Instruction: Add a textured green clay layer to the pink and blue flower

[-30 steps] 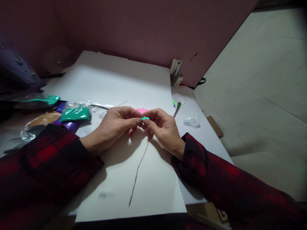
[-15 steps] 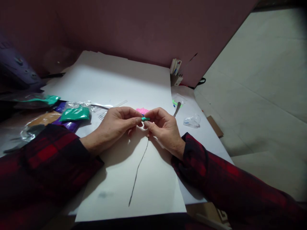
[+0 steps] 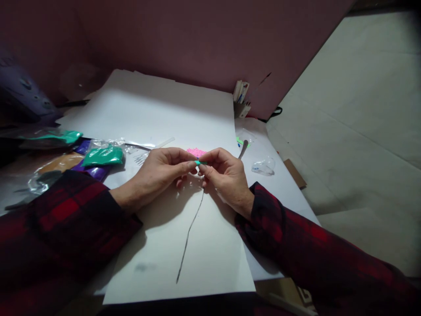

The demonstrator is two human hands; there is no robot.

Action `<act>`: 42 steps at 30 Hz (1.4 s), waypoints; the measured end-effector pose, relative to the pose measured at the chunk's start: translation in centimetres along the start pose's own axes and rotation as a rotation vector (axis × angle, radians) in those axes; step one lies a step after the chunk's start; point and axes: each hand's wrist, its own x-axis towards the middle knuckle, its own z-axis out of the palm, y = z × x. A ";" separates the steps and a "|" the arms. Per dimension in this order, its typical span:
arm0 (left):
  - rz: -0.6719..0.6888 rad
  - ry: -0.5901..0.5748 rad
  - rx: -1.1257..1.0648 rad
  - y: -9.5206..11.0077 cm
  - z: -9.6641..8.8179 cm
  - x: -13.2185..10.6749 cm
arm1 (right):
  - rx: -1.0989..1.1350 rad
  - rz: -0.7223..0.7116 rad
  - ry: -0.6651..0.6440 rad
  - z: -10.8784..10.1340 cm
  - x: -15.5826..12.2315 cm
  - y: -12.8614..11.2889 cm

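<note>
Between the fingertips of both hands is a small piece of green modelling clay (image 3: 198, 163). My left hand (image 3: 161, 169) pinches its left end, and my right hand (image 3: 225, 175) pinches its right end. Both hands hover over a white sheet of paper (image 3: 210, 263). A dark, slightly wavy line (image 3: 187, 241) runs down that sheet from beneath my fingers. Just beyond the fingertips lies a bumpy pink patch (image 3: 196, 152) with a bit of blue at its near edge, partly hidden by my hands.
Bagged green clay (image 3: 103, 156) lies at the left on purple packets (image 3: 95, 172). Large white sheets (image 3: 164, 105) cover the back of the table. At the right are a grey tool handle (image 3: 243, 149), a clear plastic piece (image 3: 263, 166) and white holders (image 3: 241, 92) by the wall.
My fingertips have closed in slightly on the green clay, so less of it shows. The hands otherwise stay in place.
</note>
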 end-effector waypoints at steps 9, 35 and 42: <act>0.018 0.098 0.009 0.2 0.2 0.1 | -0.069 -0.048 -0.019 -0.1 0.2 -0.1; 0.019 0.001 -0.034 0.0 0.1 0.0 | 0.002 0.000 0.013 0.1 0.0 -0.2; 0.034 0.079 -0.010 0.0 0.2 0.1 | -0.010 -0.017 -0.016 0.0 0.1 0.0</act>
